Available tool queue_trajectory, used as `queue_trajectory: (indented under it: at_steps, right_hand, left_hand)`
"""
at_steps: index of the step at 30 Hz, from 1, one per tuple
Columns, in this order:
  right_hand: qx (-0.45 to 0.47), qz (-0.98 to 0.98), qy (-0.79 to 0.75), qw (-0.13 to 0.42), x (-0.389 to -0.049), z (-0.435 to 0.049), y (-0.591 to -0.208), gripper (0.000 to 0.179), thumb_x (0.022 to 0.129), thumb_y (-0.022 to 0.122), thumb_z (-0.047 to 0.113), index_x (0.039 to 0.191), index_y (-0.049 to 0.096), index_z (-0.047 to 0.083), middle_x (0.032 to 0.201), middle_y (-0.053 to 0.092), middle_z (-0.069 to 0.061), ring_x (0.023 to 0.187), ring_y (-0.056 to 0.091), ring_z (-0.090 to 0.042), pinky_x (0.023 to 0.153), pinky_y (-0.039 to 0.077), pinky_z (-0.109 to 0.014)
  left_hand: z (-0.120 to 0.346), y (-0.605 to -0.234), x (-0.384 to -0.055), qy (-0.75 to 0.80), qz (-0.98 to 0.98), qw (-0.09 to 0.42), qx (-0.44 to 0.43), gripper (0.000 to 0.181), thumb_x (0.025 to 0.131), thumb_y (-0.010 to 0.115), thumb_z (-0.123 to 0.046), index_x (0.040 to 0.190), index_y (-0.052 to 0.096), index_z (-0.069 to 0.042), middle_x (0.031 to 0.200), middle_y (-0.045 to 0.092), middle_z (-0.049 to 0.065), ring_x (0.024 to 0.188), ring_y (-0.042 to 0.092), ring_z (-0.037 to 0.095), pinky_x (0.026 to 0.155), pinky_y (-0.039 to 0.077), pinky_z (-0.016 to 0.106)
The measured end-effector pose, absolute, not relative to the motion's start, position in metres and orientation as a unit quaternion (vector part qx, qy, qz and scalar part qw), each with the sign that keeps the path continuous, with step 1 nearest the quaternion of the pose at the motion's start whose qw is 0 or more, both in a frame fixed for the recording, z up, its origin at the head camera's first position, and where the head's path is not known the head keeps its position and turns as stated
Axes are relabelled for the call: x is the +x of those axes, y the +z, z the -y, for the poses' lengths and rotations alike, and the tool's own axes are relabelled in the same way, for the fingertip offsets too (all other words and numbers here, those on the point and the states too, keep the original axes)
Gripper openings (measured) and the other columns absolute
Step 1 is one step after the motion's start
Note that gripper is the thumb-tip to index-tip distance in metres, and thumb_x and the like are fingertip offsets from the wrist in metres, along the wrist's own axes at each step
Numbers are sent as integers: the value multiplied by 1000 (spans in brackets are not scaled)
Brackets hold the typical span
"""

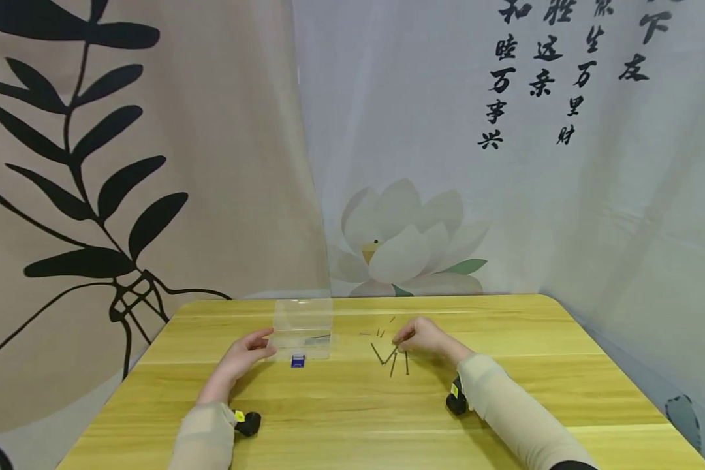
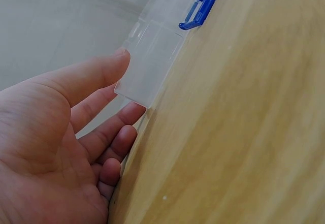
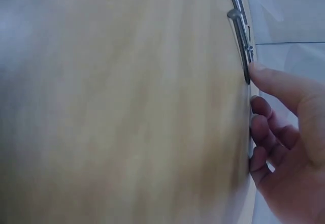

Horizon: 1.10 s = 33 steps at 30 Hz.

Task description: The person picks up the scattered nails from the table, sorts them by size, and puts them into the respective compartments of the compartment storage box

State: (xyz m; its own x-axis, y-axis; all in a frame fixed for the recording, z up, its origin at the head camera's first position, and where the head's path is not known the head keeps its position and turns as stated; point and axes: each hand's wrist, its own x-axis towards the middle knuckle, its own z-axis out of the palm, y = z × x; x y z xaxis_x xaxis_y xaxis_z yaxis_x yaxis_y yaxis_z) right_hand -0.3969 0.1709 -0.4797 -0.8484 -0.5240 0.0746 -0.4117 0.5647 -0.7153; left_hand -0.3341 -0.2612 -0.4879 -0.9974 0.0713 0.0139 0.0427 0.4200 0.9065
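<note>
Nails (image 1: 407,363): Long dark ones lie in a loose cluster at eight o'clock from the right hand (image 1: 425,336), and at three o'clock, well apart, from the left hand (image 1: 243,352). Small nails (image 1: 382,333) lie at nine o'clock from the right hand. (Twelve points straight ahead of the person, to the far edge of the table (image 1: 341,418).)
Long axis: The long nails fan out. The leftmost runs eleven to five, the next seven to one, and the other two close to twelve and six. The seven-to-one nail has its far end at the right fingertips.
Nearer hand: The right, at the cluster's edge.
Right hand: The thumb reaches to a nail's end and the other fingers curl beneath; whether thumb and forefinger pinch the nail, I cannot tell.
Left hand: Thumb and fingers are relaxed and parted, their tips at the left side of the box (image 1: 288,343).
Box: Clear plastic, between two and three o'clock from the left hand, its lid (image 1: 302,314) back on the twelve o'clock side and a blue latch (image 1: 297,361) at six. A dark sliver (image 1: 318,339) inside, toward three, is too small to name. The nails lie between box and right hand.
</note>
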Motion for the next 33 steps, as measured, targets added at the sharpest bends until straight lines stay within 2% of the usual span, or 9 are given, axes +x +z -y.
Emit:
queue_trajectory:
  at_steps: [19,33]
  right_hand:
    - [-279,-881,-377,60,-396,-168,-480,7,86,72,5,89,78,8,90,65,1,84,59,-14,75,51,-32]
    - [-277,-884,-371,59,-396,-166,-478,7,91,65,4,94,72,7,90,64,0,79,57,-14,71,48,-33]
  left_hand:
    - [261,-486,-334,532,-846,15,25,57,93,67,-20,144,46,-5,134,50,22,122,45,35,99,37,53]
    - [261,-488,-332,540,-841,12,28,57,92,68,-19,143,47,-3,133,50,23,122,45,35,98,39,52]
